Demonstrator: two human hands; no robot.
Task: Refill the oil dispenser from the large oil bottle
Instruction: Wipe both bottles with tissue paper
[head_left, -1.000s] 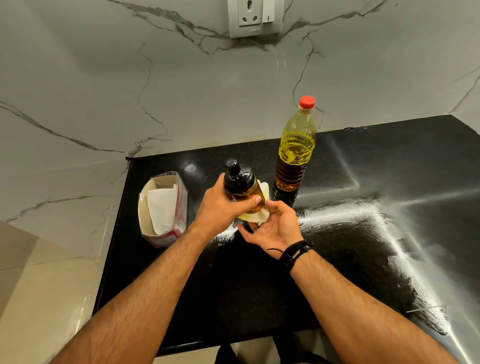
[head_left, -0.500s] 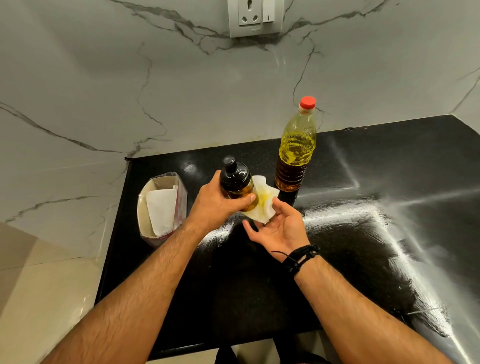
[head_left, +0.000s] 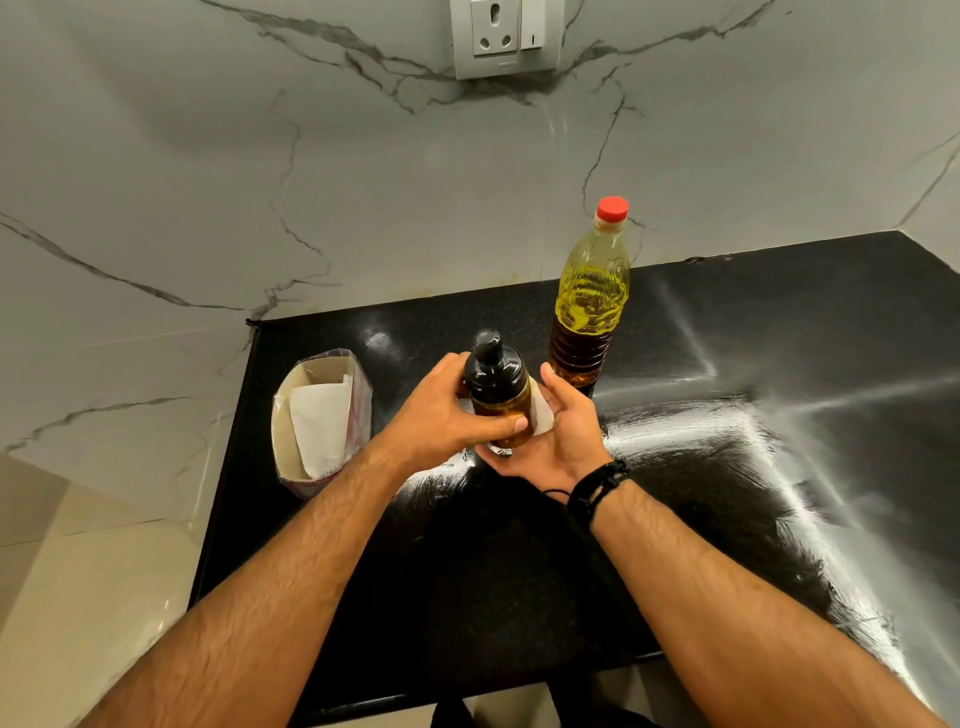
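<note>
Head view: left hand (head_left: 441, 415) grips oil dispenser (head_left: 498, 400); right hand (head_left: 558, 434) seemingly presses tissue (head_left: 543, 415) against it, mid-counter (head_left: 519, 571)

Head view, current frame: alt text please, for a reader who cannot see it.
The left hand grips a small black-capped glass oil dispenser above a black countertop, while the right hand cups a white tissue against it. A red-capped plastic oil bottle stands behind, closed.
</note>
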